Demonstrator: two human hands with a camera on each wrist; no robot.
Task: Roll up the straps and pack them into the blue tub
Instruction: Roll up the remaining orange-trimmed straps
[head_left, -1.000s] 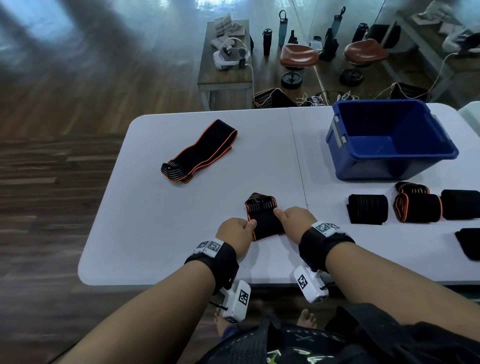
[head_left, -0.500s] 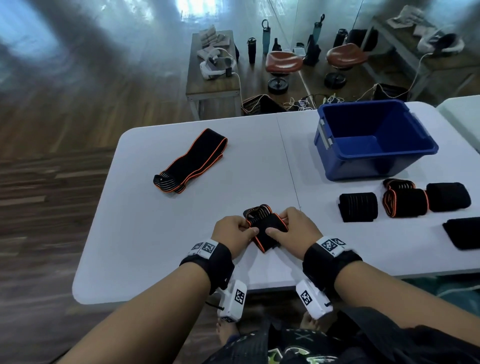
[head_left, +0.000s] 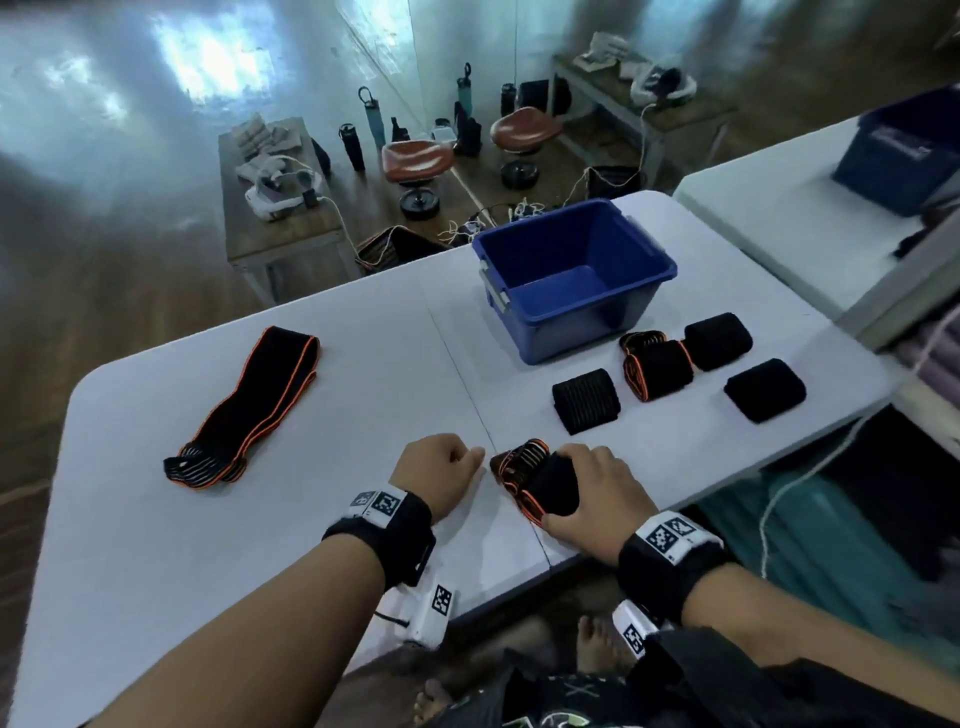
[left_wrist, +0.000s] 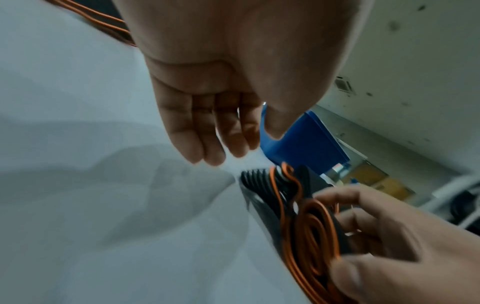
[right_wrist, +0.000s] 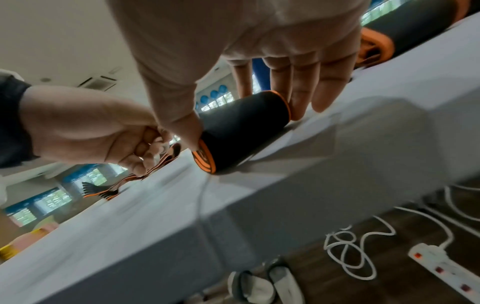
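My right hand (head_left: 563, 488) grips a rolled black strap with orange edging (head_left: 524, 467) near the table's front edge, thumb on one side and fingers over the top. In the right wrist view the roll (right_wrist: 246, 139) lies on the table under that grip. Just left of the roll, my left hand (head_left: 465, 462) holds nothing, its fingers (left_wrist: 207, 144) loosely curled. The blue tub (head_left: 644, 275) stands behind, with nothing inside. An unrolled black and orange strap (head_left: 249, 410) lies flat at the far left.
Several rolled straps sit between me and the tub: a black one (head_left: 586, 400), an orange-edged one (head_left: 657, 366) and two more black ones (head_left: 717, 340) (head_left: 763, 389). The white table (head_left: 363, 374) ends just under my wrists. A second table with another tub (head_left: 898, 156) is at the right.
Both hands were rolling the strap together. Now my left hand has let go, and my right hand alone holds the finished roll, a little further right.
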